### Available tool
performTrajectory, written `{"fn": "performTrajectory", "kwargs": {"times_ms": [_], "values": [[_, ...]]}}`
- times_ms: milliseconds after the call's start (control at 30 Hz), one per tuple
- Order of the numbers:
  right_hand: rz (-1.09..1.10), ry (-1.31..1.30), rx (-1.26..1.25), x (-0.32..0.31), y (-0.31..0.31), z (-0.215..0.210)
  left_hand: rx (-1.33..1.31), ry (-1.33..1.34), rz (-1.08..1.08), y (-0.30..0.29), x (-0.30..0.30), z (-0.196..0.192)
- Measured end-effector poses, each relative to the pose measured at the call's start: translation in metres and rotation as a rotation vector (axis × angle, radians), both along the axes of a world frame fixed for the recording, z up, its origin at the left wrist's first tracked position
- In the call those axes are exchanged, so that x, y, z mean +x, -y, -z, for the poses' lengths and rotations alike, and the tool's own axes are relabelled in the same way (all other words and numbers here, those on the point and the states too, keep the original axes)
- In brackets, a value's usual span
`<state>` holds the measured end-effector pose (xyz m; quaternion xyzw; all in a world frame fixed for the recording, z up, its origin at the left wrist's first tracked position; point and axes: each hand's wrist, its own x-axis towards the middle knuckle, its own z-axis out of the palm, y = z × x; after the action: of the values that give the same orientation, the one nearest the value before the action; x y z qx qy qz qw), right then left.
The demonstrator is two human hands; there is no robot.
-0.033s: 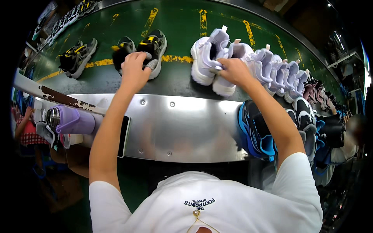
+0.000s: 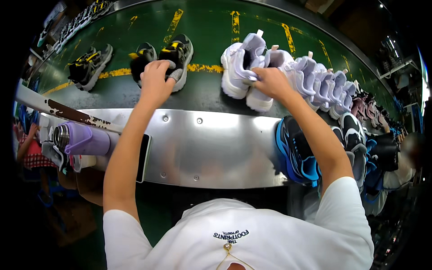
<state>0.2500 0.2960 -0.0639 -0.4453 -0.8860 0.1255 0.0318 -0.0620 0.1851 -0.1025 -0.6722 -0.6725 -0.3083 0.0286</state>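
My left hand reaches over the near ends of two black-and-grey sneakers with yellow tabs. Its fingers and thumb, some with grey fingertip covers, close on the right black-and-grey sneaker; the left one touches it alongside. On the right, my right hand pinches the collars of a pair of white sneakers. Of these, the left white sneaker leans outward, and the right white sneaker lies partly under my fingers. Exactly where the fingertips grip is hidden.
Beyond the metal ledge runs a green conveyor belt with yellow marks. More white sneakers line up rightward. Another black-and-grey pair sits left. Blue-and-black sneakers lie under my right forearm; a purple bottle and a phone lie left.
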Motion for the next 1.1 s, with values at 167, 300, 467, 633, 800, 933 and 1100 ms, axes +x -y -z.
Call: {"fn": "performTrajectory", "kwargs": {"times_ms": [167, 300, 467, 633, 800, 933, 1100], "values": [[-0.314, -0.13, -0.037, -0.007, 0.14, -0.022, -0.164, 0.901, 0.133, 0.091, 0.092, -0.035], [-0.363, -0.183, -0.152, 0.004, 0.208, -0.028, -0.328, 0.71, 0.066, 0.133, 0.113, -0.036], [-0.25, -0.429, -0.303, 0.044, 0.221, -0.068, -0.324, 0.546, 0.064, 0.152, 0.101, -0.059], [-0.155, -0.366, -0.046, 0.035, 0.21, -0.047, -0.288, 0.312, 0.188, 0.148, 0.106, -0.061], [0.201, -0.47, -0.518, 0.029, 0.202, -0.028, -0.206, 0.289, 0.109, 0.158, 0.115, -0.058], [0.07, -0.535, -0.389, 0.036, 0.205, -0.039, -0.394, 0.476, 0.163, 0.168, 0.117, -0.08], [-0.016, -0.542, -0.498, 0.052, 0.207, -0.044, -0.384, 0.302, 0.448, 0.194, 0.12, -0.08]]}}
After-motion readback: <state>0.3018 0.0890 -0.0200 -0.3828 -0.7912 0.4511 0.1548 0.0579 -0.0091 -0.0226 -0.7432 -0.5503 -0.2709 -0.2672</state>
